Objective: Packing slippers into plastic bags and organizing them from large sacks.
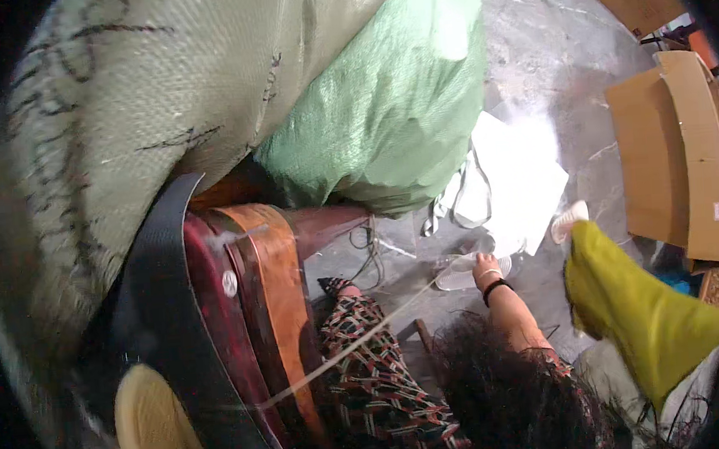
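Note:
My right hand (pixel 487 272), with a dark band at its wrist, reaches up from the lower right. Its fingers look bent and closed, against a pale, shoe-shaped thing (pixel 456 276) low near the floor. Clear plastic seems to lie around that thing, but blur hides what the fingers hold. A pale cord (pixel 366 336) runs taut from the lower left toward this hand. Dark hair (pixel 504 381) covers part of the arm. Nowhere in the picture can I find my left hand. White sheets (pixel 523 180) lie just beyond the right hand.
Large woven sacks, one greyish (pixel 199 77) and one green (pixel 392 97), bulge at the upper left. Maroon and brown padded pieces (pixel 274 314) and a wide black strap (pixel 169 296) stand below. To the right are a cardboard box (pixel 651 162) and someone in olive-green clothing (pixel 632 314).

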A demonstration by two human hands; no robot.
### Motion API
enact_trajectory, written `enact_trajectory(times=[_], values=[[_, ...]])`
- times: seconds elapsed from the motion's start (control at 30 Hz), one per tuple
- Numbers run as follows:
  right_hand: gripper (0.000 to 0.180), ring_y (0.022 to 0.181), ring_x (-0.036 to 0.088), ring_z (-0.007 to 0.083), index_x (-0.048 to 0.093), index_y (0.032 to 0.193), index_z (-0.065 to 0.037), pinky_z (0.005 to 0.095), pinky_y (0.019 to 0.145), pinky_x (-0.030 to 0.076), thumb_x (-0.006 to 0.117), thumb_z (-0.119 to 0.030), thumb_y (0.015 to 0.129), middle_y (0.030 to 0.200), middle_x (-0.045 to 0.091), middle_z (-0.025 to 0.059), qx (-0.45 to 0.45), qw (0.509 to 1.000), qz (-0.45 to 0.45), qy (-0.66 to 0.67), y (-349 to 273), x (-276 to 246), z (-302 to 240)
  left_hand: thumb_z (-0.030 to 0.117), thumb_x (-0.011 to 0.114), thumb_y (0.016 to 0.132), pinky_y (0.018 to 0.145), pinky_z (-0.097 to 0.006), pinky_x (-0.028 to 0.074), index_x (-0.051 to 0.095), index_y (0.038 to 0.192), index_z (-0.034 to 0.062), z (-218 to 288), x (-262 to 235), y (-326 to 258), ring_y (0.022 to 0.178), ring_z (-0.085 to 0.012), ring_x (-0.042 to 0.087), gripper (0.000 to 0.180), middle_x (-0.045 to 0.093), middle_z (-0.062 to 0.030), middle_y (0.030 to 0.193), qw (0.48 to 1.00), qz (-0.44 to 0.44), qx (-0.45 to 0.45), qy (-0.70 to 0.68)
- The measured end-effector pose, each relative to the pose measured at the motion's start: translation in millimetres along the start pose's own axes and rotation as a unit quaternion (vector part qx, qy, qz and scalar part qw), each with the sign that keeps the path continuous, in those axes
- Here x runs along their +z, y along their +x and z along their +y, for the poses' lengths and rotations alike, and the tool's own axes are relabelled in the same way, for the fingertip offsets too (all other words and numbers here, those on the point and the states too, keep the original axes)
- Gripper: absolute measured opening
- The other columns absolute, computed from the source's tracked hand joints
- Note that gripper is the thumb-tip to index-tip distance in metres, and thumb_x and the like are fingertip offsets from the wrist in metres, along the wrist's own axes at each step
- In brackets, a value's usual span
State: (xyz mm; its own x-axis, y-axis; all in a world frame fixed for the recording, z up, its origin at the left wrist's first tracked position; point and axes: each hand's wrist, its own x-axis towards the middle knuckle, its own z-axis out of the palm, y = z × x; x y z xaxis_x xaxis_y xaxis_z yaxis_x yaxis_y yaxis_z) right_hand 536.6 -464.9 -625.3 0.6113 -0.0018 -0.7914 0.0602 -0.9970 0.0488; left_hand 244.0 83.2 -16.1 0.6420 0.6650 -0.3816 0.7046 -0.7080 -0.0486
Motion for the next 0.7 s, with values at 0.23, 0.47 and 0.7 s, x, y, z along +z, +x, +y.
enact_trajectory(times=[0.23,0.47,0.7], values=[[0.052,0.127,0.045,0.0401,0.074,0.110,-0.009,0.0439,0.112,0.038,0.083,-0.040,0.070,0.137,0.047,0.0229,-0.065,0.996,0.065,0.015,-139.7,-66.2,145.3,0.036,0.050,0.104,0.120,-0.049,0.020,0.017,0.158,0.0016,-6.6,31.0,-57.9,0.149,-0.0445,0.016,0.072,0.010,-0.0307,0.162,0.999,0.019,0.027,-0.038],[0.049,0.126,0.050,0.0369,0.072,0.110,-0.004,0.0403,0.108,0.043,0.084,-0.032,0.072,0.139,0.047,0.0205,-0.111,0.940,0.301,0.121,-274.6,-152.4,186.0,0.036,0.050,0.104,0.120,-0.050,0.020,0.019,0.158,0.0022,-11.9,60.1,-122.5,0.149,-0.0454,0.017,0.072,0.011,-0.0310,0.162,0.994,0.036,0.069,-0.078],[0.050,0.124,0.051,0.0402,0.068,0.111,0.000,0.0425,0.104,0.045,0.085,-0.024,0.071,0.140,0.044,0.0222,-0.221,0.817,0.496,0.193,-403.9,-268.1,152.7,0.037,0.054,0.101,0.119,-0.053,0.021,0.028,0.156,0.0042,-16.9,70.7,-163.1,0.146,-0.0492,0.020,0.069,0.018,-0.0329,0.159,0.982,0.123,0.089,-0.112]])
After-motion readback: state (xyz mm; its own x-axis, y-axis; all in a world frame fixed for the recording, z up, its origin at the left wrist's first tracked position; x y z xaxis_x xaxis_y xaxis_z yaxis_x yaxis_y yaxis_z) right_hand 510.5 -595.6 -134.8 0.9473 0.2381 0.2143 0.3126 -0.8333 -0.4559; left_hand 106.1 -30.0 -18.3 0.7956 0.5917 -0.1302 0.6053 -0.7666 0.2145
